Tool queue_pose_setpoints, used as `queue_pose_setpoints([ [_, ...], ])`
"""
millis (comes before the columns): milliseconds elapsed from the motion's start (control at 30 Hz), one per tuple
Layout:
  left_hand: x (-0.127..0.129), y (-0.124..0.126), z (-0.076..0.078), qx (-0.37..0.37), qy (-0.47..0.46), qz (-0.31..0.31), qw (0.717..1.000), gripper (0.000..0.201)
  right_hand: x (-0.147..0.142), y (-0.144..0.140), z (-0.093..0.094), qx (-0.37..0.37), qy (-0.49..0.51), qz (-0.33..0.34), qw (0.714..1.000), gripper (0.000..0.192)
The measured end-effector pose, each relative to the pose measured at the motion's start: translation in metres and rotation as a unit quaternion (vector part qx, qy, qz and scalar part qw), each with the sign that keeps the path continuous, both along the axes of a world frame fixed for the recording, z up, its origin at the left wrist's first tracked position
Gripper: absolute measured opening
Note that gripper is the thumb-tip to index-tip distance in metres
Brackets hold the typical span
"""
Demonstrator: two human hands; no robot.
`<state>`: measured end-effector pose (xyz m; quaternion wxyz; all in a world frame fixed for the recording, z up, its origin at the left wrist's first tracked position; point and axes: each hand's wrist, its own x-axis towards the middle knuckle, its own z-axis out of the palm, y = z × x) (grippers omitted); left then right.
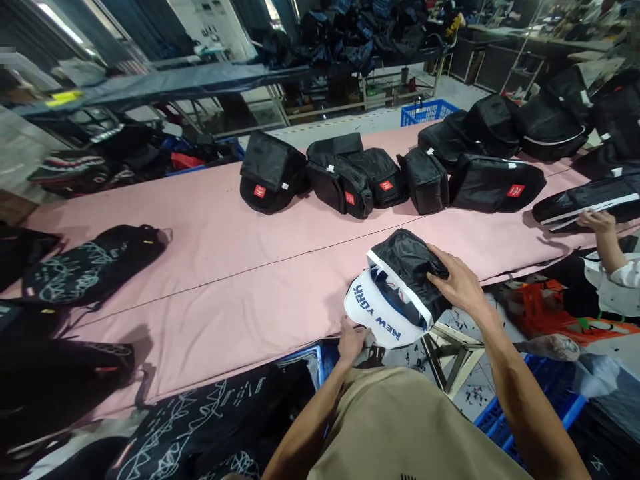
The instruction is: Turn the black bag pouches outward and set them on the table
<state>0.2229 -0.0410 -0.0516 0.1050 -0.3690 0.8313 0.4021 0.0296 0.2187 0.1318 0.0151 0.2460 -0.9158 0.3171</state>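
Two hands hold one bag at the near edge of the pink counter (225,267), low in the middle of the frame. The right hand (457,283) lies on top of the black and white "NEW YORK" bag (395,293), its fingers curled over the black cloth. The left hand (351,340) grips the bag's white bottom edge. A row of black bags (350,180) sits across the upper middle. Another person's hand (597,221) touches a bag at the right edge.
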Motion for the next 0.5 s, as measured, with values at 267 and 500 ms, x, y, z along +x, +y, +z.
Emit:
queue_pose_setpoints([
  [267,-0.102,-0.055,0.059,-0.222,0.154,-0.58,0.769,0.055,0.062,-0.086,-0.026,0.021,0.148,-0.019,0.989,0.088],
  [500,-0.184,0.009,0.048,-0.247,0.034,-0.724,0.643,0.043,0.07,-0.055,-0.042,0.114,0.134,-0.109,0.978,0.096],
])
